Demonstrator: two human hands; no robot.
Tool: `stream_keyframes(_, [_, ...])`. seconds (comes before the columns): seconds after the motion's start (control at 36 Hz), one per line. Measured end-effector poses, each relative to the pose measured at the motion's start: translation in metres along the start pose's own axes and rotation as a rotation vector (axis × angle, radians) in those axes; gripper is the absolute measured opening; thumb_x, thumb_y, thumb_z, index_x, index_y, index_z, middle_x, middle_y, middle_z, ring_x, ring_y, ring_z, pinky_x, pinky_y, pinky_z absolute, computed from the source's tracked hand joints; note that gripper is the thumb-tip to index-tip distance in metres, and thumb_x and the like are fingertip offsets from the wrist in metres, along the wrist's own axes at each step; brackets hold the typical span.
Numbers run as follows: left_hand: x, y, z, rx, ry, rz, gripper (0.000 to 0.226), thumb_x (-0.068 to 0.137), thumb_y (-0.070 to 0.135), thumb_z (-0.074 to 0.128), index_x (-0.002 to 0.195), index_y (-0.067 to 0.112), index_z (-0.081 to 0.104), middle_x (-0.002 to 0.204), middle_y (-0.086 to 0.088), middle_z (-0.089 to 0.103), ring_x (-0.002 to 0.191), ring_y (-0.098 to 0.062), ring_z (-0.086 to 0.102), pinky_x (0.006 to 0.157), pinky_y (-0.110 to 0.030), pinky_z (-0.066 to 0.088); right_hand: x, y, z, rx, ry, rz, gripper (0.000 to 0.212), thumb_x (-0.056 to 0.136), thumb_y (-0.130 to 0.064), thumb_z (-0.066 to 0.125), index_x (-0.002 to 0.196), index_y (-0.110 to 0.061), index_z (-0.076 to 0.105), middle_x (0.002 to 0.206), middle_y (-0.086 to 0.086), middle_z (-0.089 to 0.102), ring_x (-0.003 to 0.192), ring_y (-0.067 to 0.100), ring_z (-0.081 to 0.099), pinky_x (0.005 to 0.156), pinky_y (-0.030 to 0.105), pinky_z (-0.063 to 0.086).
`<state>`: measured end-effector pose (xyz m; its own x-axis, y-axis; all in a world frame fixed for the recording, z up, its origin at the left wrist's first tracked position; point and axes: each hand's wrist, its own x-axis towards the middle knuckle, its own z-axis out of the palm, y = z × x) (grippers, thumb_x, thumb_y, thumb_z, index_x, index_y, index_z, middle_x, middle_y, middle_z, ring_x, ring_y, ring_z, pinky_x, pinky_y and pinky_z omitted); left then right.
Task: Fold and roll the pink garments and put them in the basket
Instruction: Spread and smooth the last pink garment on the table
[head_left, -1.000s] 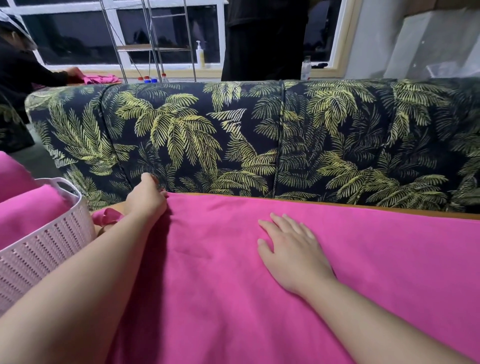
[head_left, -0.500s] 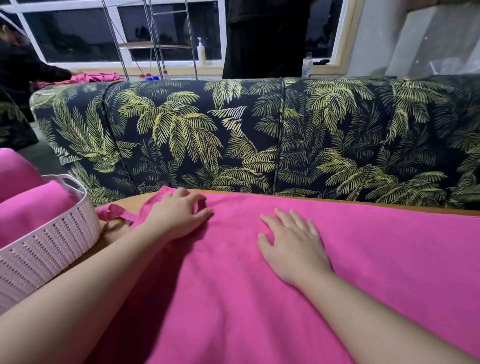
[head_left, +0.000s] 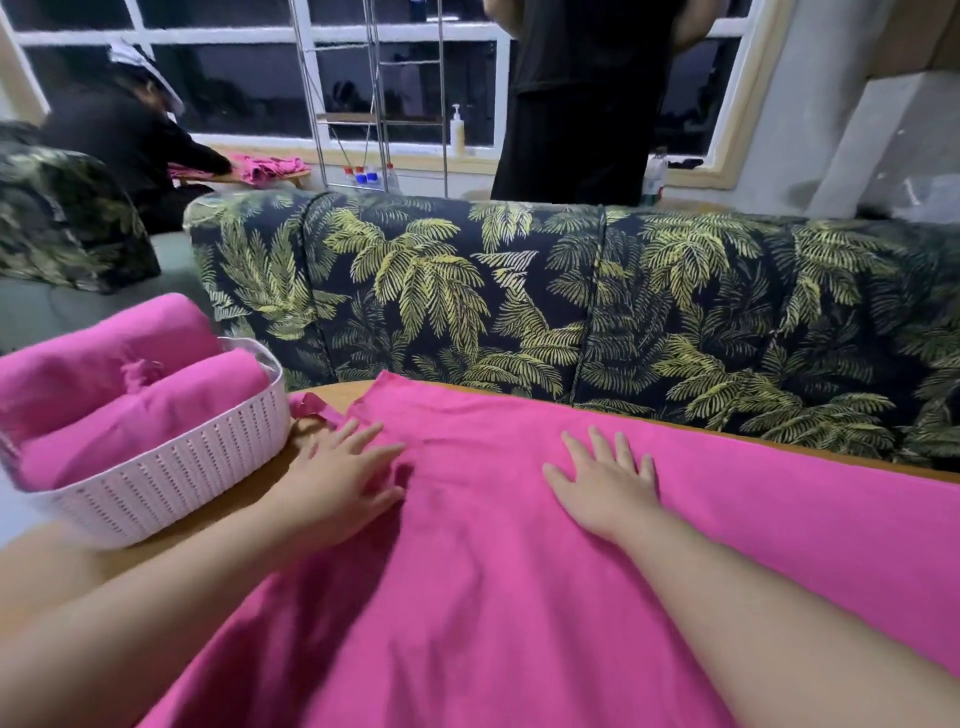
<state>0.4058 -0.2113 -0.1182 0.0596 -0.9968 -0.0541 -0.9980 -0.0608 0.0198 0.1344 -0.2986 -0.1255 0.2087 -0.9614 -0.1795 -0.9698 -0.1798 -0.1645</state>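
Garment: pink garment (head_left: 519, 571) is spread flat over the desk (head_left: 332, 391), far edge along the desk's rim by the palm-print sofa (head_left: 571, 301).
Change: the L corner, pinched out at the far-left 1 s ago, has been drawn inward; a small fold is now seen at the garment's L edge, w/ a tie (head_left: 314, 405) trailing twd the basket.
Left hand (head_left: 345, 475): fingers straight, laid flat on the folded-in L edge; nothing is gripped.
Right hand (head_left: 605, 480): fingers spread, palm pressed on the cloth mid-width; unchanged vs. earlier frames, acting as anchor.
Basket (head_left: 171, 478): stands on the desk just left of the garment; two pink rolls (head_left: 135, 395) are already held in it.
Meaning: first fold is judged begun, being smoothed; rolling and basket placement are not yet done for this piece.
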Motion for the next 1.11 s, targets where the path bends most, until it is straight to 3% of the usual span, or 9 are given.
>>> stream_keyframes(0.11, [-0.094,-0.033,0.008,-0.211,0.069,-0.053,0.099,0.062,0.078,0.020,0.143,0.025,0.040,0.153,-0.005,0.032,0.142,-0.024,0.027,0.118,-0.034,0.020,-0.021,-0.017,-0.005,-0.074,0.029,-0.124,0.061,0.100,-0.042,0.032,0.154,-0.028,0.009,0.162,0.002,0.002,0.148,0.027,-0.007,0.117,0.053,0.001])
stream_keyframes(0.25, [-0.189,-0.047,0.008,-0.197,0.210,-0.037,0.073,0.069,0.073,0.038,0.121,0.027,0.059,0.113,0.004,0.065,0.102,-0.018,0.060,0.090,-0.030,0.045,-0.083,-0.073,0.014,0.044,0.064,-0.394,0.056,0.096,-0.028,0.044,0.150,-0.023,0.029,0.159,0.000,0.019,0.148,0.020,0.006,0.120,0.043,0.011])
stream_keyframes(0.47, [-0.257,-0.044,0.013,-0.594,0.228,-0.032,0.053,0.070,0.076,0.052,0.111,0.043,0.049,0.100,0.028,0.062,0.093,0.004,0.054,0.082,-0.018,0.044,-0.173,-0.135,0.047,0.106,0.040,-0.532,0.052,0.096,-0.031,0.044,0.146,-0.020,0.036,0.158,0.000,0.023,0.146,0.019,0.014,0.119,0.034,0.011])
stream_keyframes(0.56, [-0.273,-0.046,0.014,-0.616,0.132,-0.045,0.026,0.087,0.047,0.060,0.107,0.046,0.043,0.106,0.043,0.048,0.087,0.006,0.054,0.077,-0.017,0.045,-0.186,-0.137,0.057,0.071,0.007,-0.479,0.055,0.098,-0.037,0.040,0.149,-0.021,0.030,0.159,0.002,0.018,0.147,0.021,0.012,0.120,0.038,0.009])
stream_keyframes(0.69, [-0.302,-0.057,0.014,-0.635,0.092,-0.035,0.084,0.048,0.101,0.032,0.108,0.047,0.050,0.101,0.034,0.052,0.076,0.002,0.054,0.066,-0.010,0.040,-0.192,-0.126,0.065,-0.007,-0.043,-0.470,0.057,0.102,-0.047,0.025,0.154,-0.028,0.012,0.162,-0.006,0.004,0.148,0.015,-0.002,0.118,0.040,-0.004])
stream_keyframes(0.78, [-0.318,-0.060,0.011,-0.774,0.095,0.013,0.042,0.073,0.059,0.072,0.110,0.058,0.050,0.080,0.020,0.062,0.068,-0.001,0.054,0.066,-0.016,0.042,-0.193,-0.125,0.063,-0.028,-0.055,-0.465,0.057,0.102,-0.048,0.023,0.154,-0.029,0.010,0.162,-0.007,0.002,0.148,0.014,-0.003,0.118,0.041,-0.005])
stream_keyframes(0.89, [-0.339,-0.067,0.010,-0.890,0.194,0.031,0.043,0.089,0.005,0.061,0.100,0.047,0.056,0.073,0.007,0.069,0.070,-0.006,0.060,0.066,-0.013,0.043,-0.193,-0.127,0.061,-0.041,-0.069,-0.451,0.057,0.102,-0.049,0.023,0.154,-0.029,0.010,0.162,-0.008,0.001,0.148,0.014,-0.003,0.119,0.041,-0.004])
stream_keyframes(1.0, [-0.355,-0.071,0.011,-0.986,0.201,-0.008,0.014,0.084,0.044,0.061,0.097,0.042,0.058,0.080,-0.003,0.069,0.074,-0.018,0.063,0.069,-0.023,0.048,-0.191,-0.127,0.060,-0.048,-0.085,-0.442,0.058,0.101,-0.050,0.025,0.154,-0.030,0.011,0.162,-0.008,0.000,0.148,0.013,-0.003,0.119,0.040,-0.003])
stream_keyframes(1.11, [-0.366,-0.079,0.024,-1.069,0.127,-0.006,0.050,0.069,0.077,0.059,0.089,0.031,0.053,0.071,-0.003,0.058,0.063,-0.016,0.049,0.060,-0.028,0.042,-0.191,-0.127,0.060,-0.063,-0.094,-0.437,0.058,0.101,-0.051,0.024,0.154,-0.031,0.010,0.162,-0.009,-0.001,0.148,0.013,-0.003,0.120,0.039,-0.003])
